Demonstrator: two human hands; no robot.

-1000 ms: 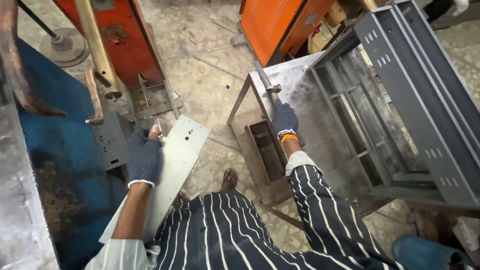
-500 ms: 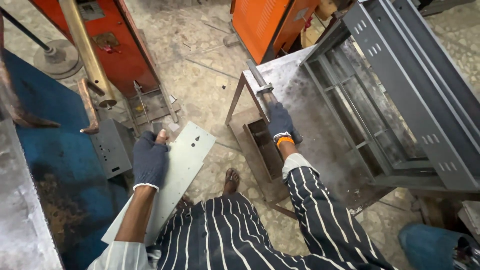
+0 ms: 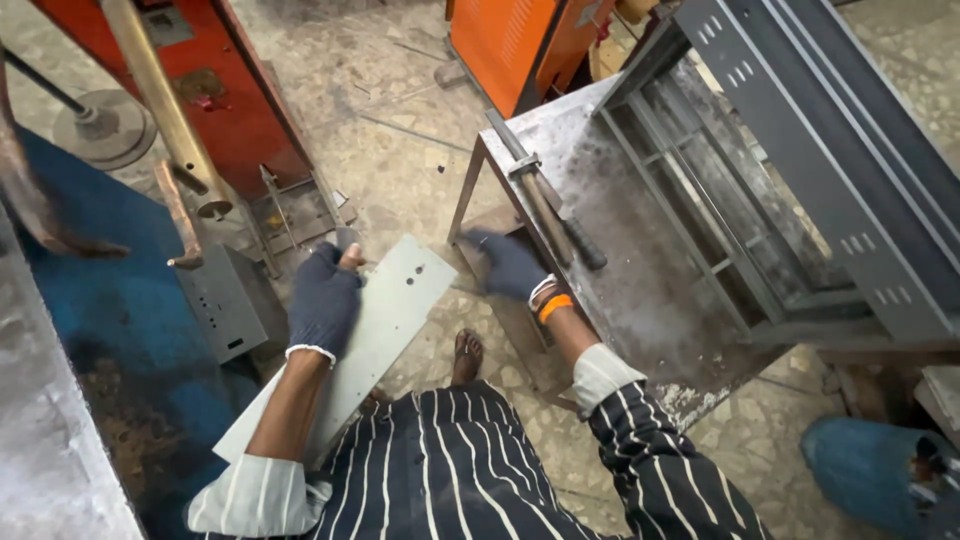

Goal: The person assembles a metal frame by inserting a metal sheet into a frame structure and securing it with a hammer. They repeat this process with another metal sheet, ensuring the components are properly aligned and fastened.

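My left hand (image 3: 325,300), in a dark blue glove, grips the upper left edge of a long pale grey metal plate (image 3: 385,320) with small holes that slants down toward my lap. My right hand (image 3: 510,262), also gloved, hovers blurred to the right of the plate's top end, beside the edge of a steel table (image 3: 650,290); nothing shows in it. A file-like tool with a black handle (image 3: 555,215) lies on the table just right of that hand.
A grey metal frame cabinet (image 3: 800,180) lies on the table at right. A red machine (image 3: 215,100) with a brass arm stands at upper left, a blue machine body (image 3: 90,330) at left, an orange box (image 3: 520,40) at top. My bare foot (image 3: 467,355) rests on the stone floor.
My right hand has left the tool on the table and moved left and down toward the plate. The left hand keeps its hold on the plate, and the view has shifted.
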